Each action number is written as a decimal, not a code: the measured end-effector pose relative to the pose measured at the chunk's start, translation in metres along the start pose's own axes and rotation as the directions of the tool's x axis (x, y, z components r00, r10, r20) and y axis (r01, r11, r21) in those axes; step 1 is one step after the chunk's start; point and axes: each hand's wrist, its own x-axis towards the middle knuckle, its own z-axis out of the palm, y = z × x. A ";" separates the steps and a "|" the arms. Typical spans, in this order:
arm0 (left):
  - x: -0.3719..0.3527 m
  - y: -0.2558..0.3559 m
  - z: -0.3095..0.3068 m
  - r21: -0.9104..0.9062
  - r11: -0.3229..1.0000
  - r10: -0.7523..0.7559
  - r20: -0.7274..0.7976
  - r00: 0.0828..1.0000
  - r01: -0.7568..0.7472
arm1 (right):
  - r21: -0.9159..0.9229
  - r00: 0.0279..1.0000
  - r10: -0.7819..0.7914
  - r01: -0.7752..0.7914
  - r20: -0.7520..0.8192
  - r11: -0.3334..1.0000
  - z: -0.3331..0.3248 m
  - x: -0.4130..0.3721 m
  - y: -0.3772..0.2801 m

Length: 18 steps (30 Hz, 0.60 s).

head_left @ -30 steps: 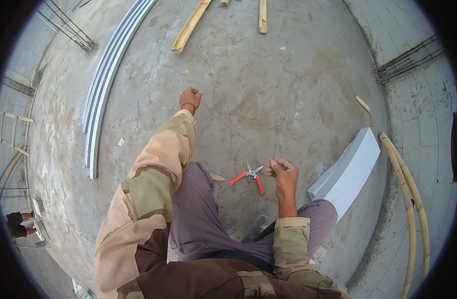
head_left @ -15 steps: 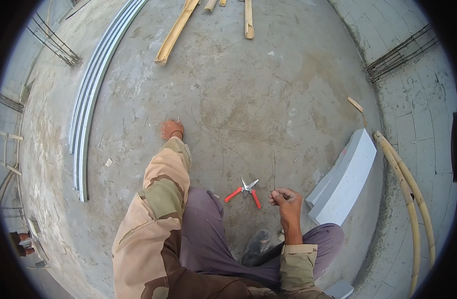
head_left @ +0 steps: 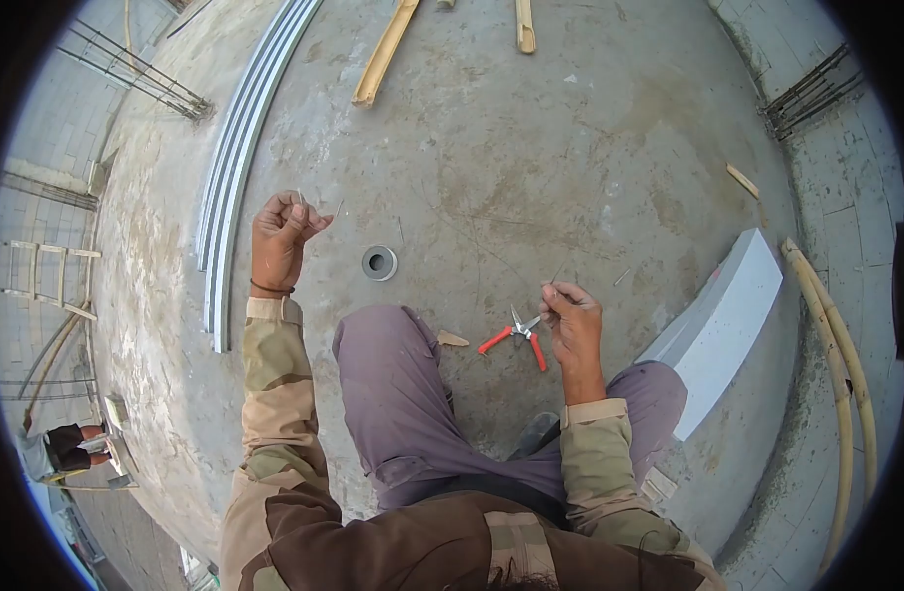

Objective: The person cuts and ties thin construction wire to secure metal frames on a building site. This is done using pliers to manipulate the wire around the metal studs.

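My left hand (head_left: 287, 236) is raised above the floor at the left, thumb and fingers pinched together. A thin pale sliver shows at its fingertips; its kind cannot be made out. My right hand (head_left: 574, 325) is closed in a pinch on a thin dark wire (head_left: 558, 275), whose short end sticks up past the fingers. Close to that hand, red-handled snips (head_left: 516, 333) lie on the floor with their blades spread. A small round roll (head_left: 379, 263), pale-rimmed with a grey middle, rests between my left hand and my knee.
Long metal channels (head_left: 237, 163) lie along the left. Split bamboo pieces (head_left: 385, 59) are at the top. A pale block (head_left: 723, 325) sits by my right knee, with bent poles (head_left: 834, 364) beyond it. Rebar (head_left: 811, 94) juts from the wall. Another person (head_left: 63, 448) is at far left.
My left hand has lifted from near the floor and moved left, uncovering the round roll. My right hand has moved up, nearer the snips, still pinching the wire. The view has shifted.
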 end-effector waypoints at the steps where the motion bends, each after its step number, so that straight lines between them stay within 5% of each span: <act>1: -0.007 0.023 0.013 -0.030 0.997 0.066 -0.001 0.998 -0.066 | 0.005 1.000 -0.009 0.009 0.009 1.000 0.005 0.001 -0.006; 4: -0.029 0.075 0.065 -0.069 0.979 0.200 0.137 0.970 -0.192 | -0.016 0.995 -0.071 0.072 0.069 0.997 0.014 -0.003 -0.024; 7: -0.041 0.080 0.133 -0.098 0.987 0.150 0.330 0.932 -0.124 | -0.002 0.986 -0.135 0.136 0.093 0.991 0.021 -0.013 -0.043; 11: -0.047 0.009 0.227 0.051 0.987 -0.163 0.319 0.934 0.155 | -0.023 0.968 -0.183 0.190 0.172 0.982 0.021 -0.022 -0.078; 15: -0.057 -0.053 0.265 -0.100 0.966 -0.193 0.345 0.919 0.240 | -0.135 0.946 -0.236 0.270 0.222 0.953 0.002 -0.020 -0.102; 18: -0.070 -0.074 0.272 -0.102 0.934 -0.287 0.358 0.888 0.343 | -0.153 0.962 -0.248 0.264 0.116 0.952 -0.016 -0.016 -0.095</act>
